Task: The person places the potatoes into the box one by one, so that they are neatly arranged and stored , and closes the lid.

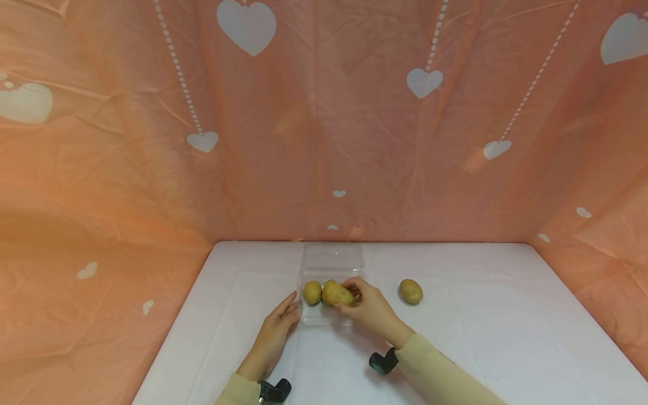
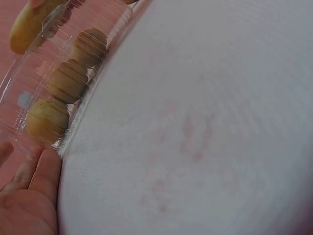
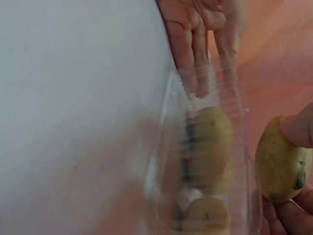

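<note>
A clear plastic clamshell box [image 1: 324, 321] lies on the table with its lid [image 1: 332, 257] folded back, away from me. Through its wall in the left wrist view, three potatoes [image 2: 68, 81] show in a row. My right hand [image 1: 373, 308] pinches another potato [image 3: 278, 159] between thumb and fingers, held up over the box. That potato has a dark spot near one end. At the box's left end is my left hand [image 1: 272, 333], its extended fingers right at the plastic wall. In the head view the right hand and its potato partly hide the box's contents.
One loose potato [image 1: 411, 292] sits on the white tabletop [image 1: 486, 337], right of the box. A pink-orange curtain with white hearts [image 1: 314, 140] hangs behind the table and along both sides. Each wrist wears a black camera [image 1: 383, 361].
</note>
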Demonstrator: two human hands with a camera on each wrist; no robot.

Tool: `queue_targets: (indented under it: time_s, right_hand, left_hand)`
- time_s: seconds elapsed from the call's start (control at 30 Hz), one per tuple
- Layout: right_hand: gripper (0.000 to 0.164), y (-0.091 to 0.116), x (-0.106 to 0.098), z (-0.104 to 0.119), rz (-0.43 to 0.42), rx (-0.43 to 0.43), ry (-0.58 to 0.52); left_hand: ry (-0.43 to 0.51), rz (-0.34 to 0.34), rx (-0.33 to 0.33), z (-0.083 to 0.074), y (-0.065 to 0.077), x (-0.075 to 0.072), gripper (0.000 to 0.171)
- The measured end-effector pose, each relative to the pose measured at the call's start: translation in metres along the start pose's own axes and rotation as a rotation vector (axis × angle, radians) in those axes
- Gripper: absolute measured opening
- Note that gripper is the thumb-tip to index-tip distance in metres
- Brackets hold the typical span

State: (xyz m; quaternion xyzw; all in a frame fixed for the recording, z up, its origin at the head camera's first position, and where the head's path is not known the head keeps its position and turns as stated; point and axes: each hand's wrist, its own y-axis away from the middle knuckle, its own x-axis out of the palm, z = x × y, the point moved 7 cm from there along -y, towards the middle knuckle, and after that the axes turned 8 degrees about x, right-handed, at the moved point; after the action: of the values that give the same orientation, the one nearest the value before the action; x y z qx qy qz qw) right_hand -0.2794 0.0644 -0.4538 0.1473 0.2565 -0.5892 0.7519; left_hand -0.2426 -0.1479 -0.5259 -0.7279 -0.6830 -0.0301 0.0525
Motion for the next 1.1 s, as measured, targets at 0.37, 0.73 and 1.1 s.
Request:
queue_targets:
  time_s: [0.37,0.73,1.1]
  right_hand:
    - [0.045,-0.007,0.024,0.007,0.121,-0.019,0.130]
    - [0.034,-0.012,0.029,0.013,0.173,-0.056,0.180]
    - [0.017,-0.017,0.030,0.011,0.263,-0.073,0.248]
  left_hand:
    - [0.014,-0.002,0.020,-0.005,0.001,0.001,0.056]
    - [0.005,-0.009,-0.001,-0.003,0.001,0.001,0.057]
    - [0.022,0.004,0.024,-0.005,0.002,0.002,0.058]
